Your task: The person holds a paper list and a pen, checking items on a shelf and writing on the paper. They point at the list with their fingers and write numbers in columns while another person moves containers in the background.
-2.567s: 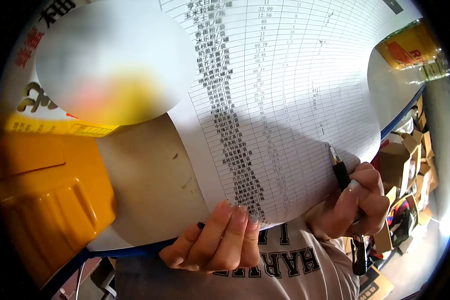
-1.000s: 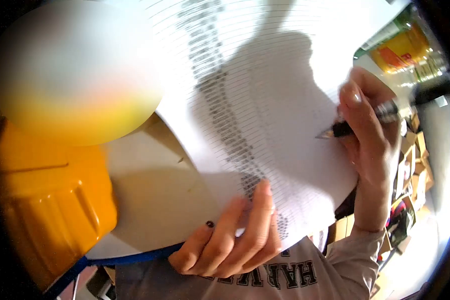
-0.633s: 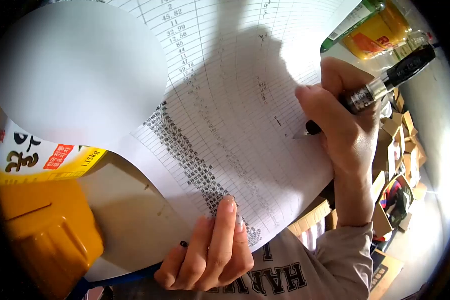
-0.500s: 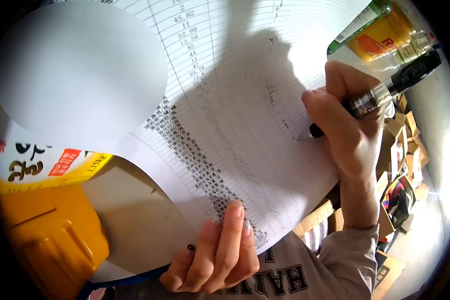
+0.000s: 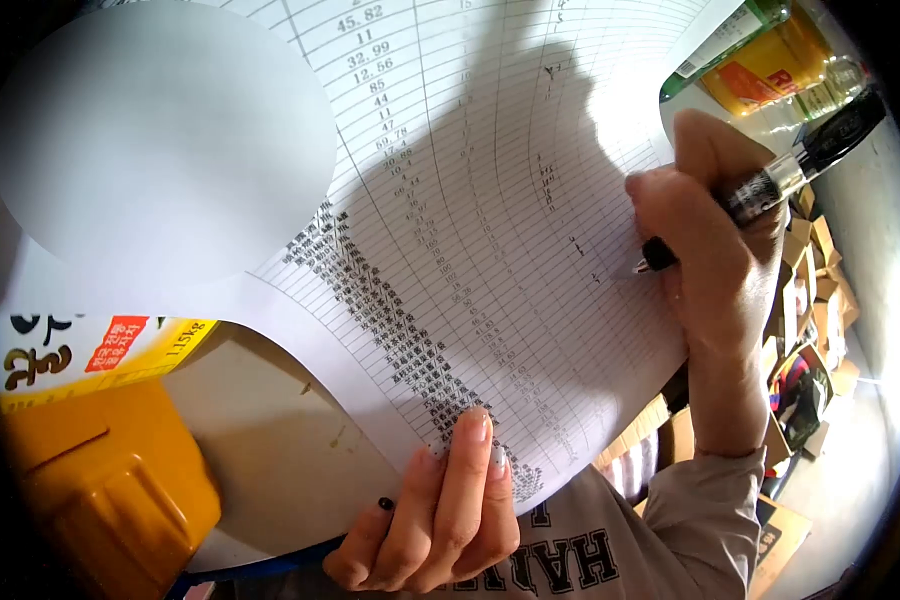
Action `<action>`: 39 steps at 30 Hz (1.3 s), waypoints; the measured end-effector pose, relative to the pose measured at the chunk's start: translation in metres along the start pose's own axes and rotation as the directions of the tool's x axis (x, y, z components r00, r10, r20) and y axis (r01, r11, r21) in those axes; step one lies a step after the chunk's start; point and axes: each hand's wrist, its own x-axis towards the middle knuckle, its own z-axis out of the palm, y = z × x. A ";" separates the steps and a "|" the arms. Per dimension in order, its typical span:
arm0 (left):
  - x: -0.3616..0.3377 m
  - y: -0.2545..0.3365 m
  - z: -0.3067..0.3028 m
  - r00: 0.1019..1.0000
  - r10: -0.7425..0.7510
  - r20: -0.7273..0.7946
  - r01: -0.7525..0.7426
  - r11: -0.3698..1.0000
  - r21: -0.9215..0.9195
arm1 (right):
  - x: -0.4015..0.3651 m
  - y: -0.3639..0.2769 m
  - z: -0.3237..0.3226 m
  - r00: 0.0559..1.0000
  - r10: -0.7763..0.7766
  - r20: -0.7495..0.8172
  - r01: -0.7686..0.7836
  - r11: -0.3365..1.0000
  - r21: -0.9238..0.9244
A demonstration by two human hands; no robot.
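My right hand [image 5: 715, 250] is closed round a black-and-clear gel pen [image 5: 762, 193], its cap end pointing up to the right. The pen's tip is right at the surface of a large printed paper sheet [image 5: 530, 330] with ruled rows, columns of numbers and dense printed characters. Short handwritten marks run down one column left of the tip. My left hand [image 5: 435, 510] lies at the sheet's near edge, its index finger stretched over the printed characters and the other fingers bent beside it.
A yellow-orange plastic object [image 5: 120, 480] and a white-and-yellow package [image 5: 110, 350] marked 1.15kg stand at the left of the table [image 5: 270, 430]. Bottles [image 5: 770, 70] are at the upper right. Cardboard boxes [image 5: 815, 260] sit on the floor at right. A grey disc covers the upper left.
My right hand and the pen have shifted slightly to the right, and a small new mark shows left of the tip. My left hand stays nearly in place on the sheet.
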 end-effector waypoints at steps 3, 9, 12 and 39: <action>0.000 -0.002 -0.006 0.997 0.021 0.076 -0.017 0.999 -0.050 | 0.001 0.003 -0.004 1.000 -0.030 -0.005 0.030 1.000 0.004; 0.001 0.004 -0.002 0.993 -0.117 -0.002 0.117 0.993 -0.011 | -0.001 0.006 -0.018 0.990 -0.122 -0.067 0.123 0.992 0.018; 0.001 -0.001 0.003 0.993 -0.064 -0.102 0.060 0.997 -0.040 | -0.021 0.002 -0.007 0.964 -0.197 -0.179 0.243 0.925 0.291; -0.005 0.006 0.004 0.983 -0.151 -0.101 0.145 0.987 -0.064 | -0.075 0.009 0.041 0.771 -0.636 0.028 0.634 0.763 -0.130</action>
